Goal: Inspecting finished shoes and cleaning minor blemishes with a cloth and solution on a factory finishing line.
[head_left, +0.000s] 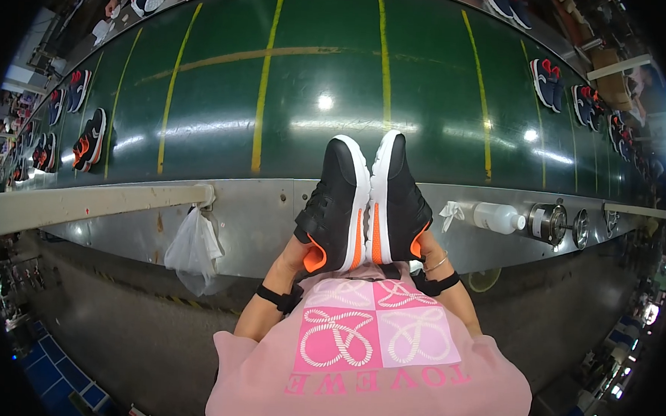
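Two black sneakers with white soles and orange lining are held up side by side before my chest, toes pointing away and soles facing each other. My left hand (294,253) holds the left sneaker (326,204) at its heel opening. My right hand (430,249) has the right sneaker (405,204) in the same way. The fingers of both hands are mostly hidden by the shoes. The two soles touch or nearly touch along the orange-marked midsection. Black bands circle both forearms.
A green conveyor belt (225,112) with yellow cross lines runs ahead, carrying dark shoes (89,141) at left and more shoes (546,84) at right. Along its metal edge are a hanging plastic bag (192,249), a white bottle (498,217) and a metal container (548,222). Another person's hand (112,4) shows across the belt.
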